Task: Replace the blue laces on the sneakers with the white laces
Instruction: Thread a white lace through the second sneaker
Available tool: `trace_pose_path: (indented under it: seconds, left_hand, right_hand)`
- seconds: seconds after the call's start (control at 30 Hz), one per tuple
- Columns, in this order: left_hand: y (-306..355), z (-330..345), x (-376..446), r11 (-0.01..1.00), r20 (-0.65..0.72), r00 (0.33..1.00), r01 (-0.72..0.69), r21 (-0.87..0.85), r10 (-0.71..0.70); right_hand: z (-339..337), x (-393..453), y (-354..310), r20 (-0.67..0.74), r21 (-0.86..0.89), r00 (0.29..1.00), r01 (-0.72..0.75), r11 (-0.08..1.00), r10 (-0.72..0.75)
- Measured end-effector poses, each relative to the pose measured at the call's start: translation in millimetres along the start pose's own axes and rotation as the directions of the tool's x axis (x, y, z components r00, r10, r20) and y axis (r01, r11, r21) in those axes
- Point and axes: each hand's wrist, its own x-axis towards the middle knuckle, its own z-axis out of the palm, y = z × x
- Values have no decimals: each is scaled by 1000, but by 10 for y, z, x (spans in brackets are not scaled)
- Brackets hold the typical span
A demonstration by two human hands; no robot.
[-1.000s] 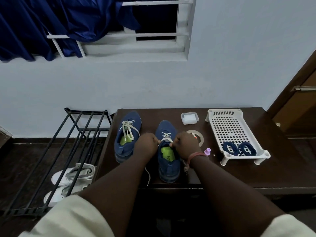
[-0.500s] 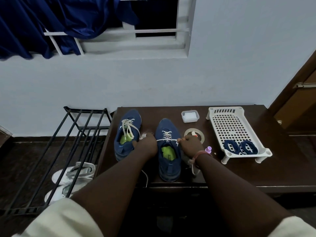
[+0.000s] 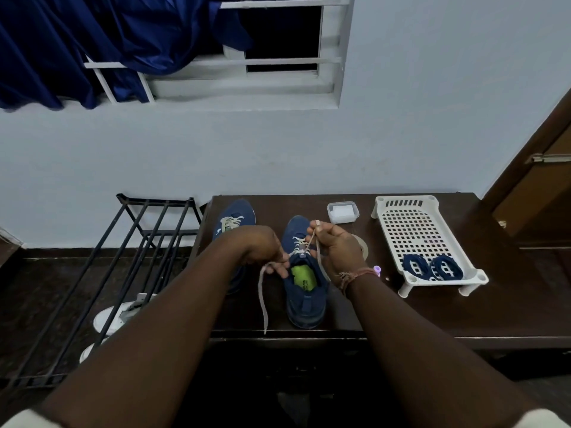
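The person stands at the near edge of a dark table (image 3: 463,310), both arms reaching over the nearer sneaker (image 3: 304,291), which lies with its toe pointing away toward the wall and its heel close to the table's near edge. Its long axis runs near to far, so the eyelet rows lie straight ahead between the two hands.

The right hand (image 3: 340,251) is just right of the shoe's throat and pinches one end of the white lace (image 3: 314,239) between thumb and fingertips, the tip lifted up over the toe. The left hand (image 3: 265,248) sits on the left side of the tongue, its fingers curled round the other end of that lace, which loops out and trails down to the table's near edge. The lace already crosses the far eyelets; the near ones by the green insole look unthreaded, so I judge the lacing partly done. The next eyelet lies below and slightly near of the right hand's raised tip, and that hand is the closer one to feed it.

The other sneaker (image 3: 234,217) stands to the far left, white laces in place.

To the right, a white perforated tray (image 3: 411,230) holds the two coiled blue laces (image 3: 432,267) in its near end. A small clear lidded box (image 3: 343,211) sits beyond the shoe, with something white inside that I cannot identify.
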Motion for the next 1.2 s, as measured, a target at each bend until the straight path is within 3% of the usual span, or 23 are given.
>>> trace_pose_path:
  seconds: [0.07,0.17,0.23,0.3,0.33,0.4,0.5,0.7,0.77,0.83,0.9,0.93,1.03,1.2]
  left_hand:
    - [8,-24,-15,994,-24,997,-79,-80,78]
    - [-59,71,119,910,-284,932,-304,-281,224]
    - [-97,275,262,755,-395,887,-426,-498,240]
    - [-115,505,429,505,-461,860,-505,-700,220]
    - [-118,600,503,403,-508,840,-539,-740,190]
    - [-121,713,651,293,-597,800,-586,-756,60]
    - [-131,746,820,285,-671,731,-621,-730,-126]
    - [-252,523,1024,91,-557,762,-562,-822,-331]
    - [-254,508,1053,130,-549,771,-539,-832,-322]
    - [-237,533,1001,354,-627,762,-548,-757,-162]
    - [-227,568,902,598,-675,735,-571,-563,66]
    - [-225,577,861,669,-669,726,-578,-467,159]
    - [-183,582,783,733,-580,776,-542,-412,248]
    - [-145,529,818,762,-453,876,-405,-506,165]
  right_hand:
    - [-27,50,47,-41,19,999,1,1000,0]
    - [0,90,91,-82,119,997,11,993,-1]
    - [59,103,138,-120,156,993,16,988,3]
    - [128,134,183,-167,184,986,30,982,1]
    - [158,169,206,-184,185,983,37,982,-2]
    - [191,246,238,-209,167,978,35,985,0]
    - [114,320,288,-294,162,956,33,986,17]
    - [-7,394,293,-431,165,901,29,986,45]
    - [12,405,309,-415,71,910,12,997,19]
    - [9,407,313,-366,-23,930,-15,1000,6]
    - [-11,400,313,-313,-127,950,-34,991,-8]
    - [-12,385,309,-280,-190,960,-31,981,-24]
    - [29,282,285,-138,-264,987,44,964,-82]
    - [21,213,253,-66,-279,993,75,957,-97]
